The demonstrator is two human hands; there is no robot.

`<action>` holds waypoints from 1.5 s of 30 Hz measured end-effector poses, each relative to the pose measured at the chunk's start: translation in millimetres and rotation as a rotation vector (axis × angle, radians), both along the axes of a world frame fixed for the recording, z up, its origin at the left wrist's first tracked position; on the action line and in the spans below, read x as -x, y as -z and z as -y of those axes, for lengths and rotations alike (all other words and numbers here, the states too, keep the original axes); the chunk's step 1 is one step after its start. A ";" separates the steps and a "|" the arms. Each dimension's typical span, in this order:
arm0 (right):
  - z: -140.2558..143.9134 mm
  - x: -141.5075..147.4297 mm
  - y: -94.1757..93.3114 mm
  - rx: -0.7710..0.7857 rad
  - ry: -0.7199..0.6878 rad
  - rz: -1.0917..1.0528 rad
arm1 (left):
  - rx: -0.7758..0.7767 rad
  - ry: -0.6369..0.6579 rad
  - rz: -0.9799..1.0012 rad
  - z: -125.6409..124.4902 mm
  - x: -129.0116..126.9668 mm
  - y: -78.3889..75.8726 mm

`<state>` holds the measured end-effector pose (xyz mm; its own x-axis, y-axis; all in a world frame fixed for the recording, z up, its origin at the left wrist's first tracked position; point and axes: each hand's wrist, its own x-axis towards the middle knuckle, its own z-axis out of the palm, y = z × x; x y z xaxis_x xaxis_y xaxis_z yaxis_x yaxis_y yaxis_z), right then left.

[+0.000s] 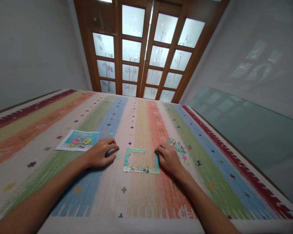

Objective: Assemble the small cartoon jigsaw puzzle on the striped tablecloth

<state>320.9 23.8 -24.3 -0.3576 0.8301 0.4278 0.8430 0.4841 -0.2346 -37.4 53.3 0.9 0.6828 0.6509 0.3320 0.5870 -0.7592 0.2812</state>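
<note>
A partly assembled jigsaw puzzle [141, 170] lies flat on the striped cloth, its border pieces framing a bare middle. My right hand [169, 158] is at the upper end of its right side, fingertips closed together on a small jigsaw piece there, mostly hidden by the fingers. To the left, my left hand [103, 152] rests on the cloth with thumb and fingers apart and nothing between them. A loose jigsaw piece [118, 156] lies just beyond its fingertips. Another loose piece [111, 134] sits farther back.
Behind my left hand lies a printed cartoon picture [81, 139]. A heap of loose puzzle pieces [177, 146] is just right of my right hand. The colourful striped cloth [127, 201] covers the table. Wooden doors with glass panes [141, 48] stand beyond its far edge.
</note>
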 end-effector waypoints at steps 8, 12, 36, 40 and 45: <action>0.5 -0.2 -1.5 -0.017 0.000 0.031 | 0.073 0.036 0.007 5.5 -4.9 -3.0; 0.8 0.0 -1.7 -0.026 0.001 0.050 | 0.114 0.047 0.025 6.6 -7.8 -2.7; 41.6 66.5 -19.5 0.129 -0.491 -0.318 | 0.530 0.088 0.438 37.2 -59.8 0.1; 38.6 64.0 -15.4 0.075 -0.484 -0.327 | 0.554 0.066 0.486 39.6 -62.8 2.0; 36.3 63.3 -15.1 0.033 -0.488 -0.294 | 0.567 0.077 0.522 39.2 -64.8 4.8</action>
<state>257.7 -12.5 -9.2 -0.5729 0.6130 0.5441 0.4202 0.7896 -0.4472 27.4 14.1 -3.9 0.5797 0.7746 0.2530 0.2232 -0.4495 0.8649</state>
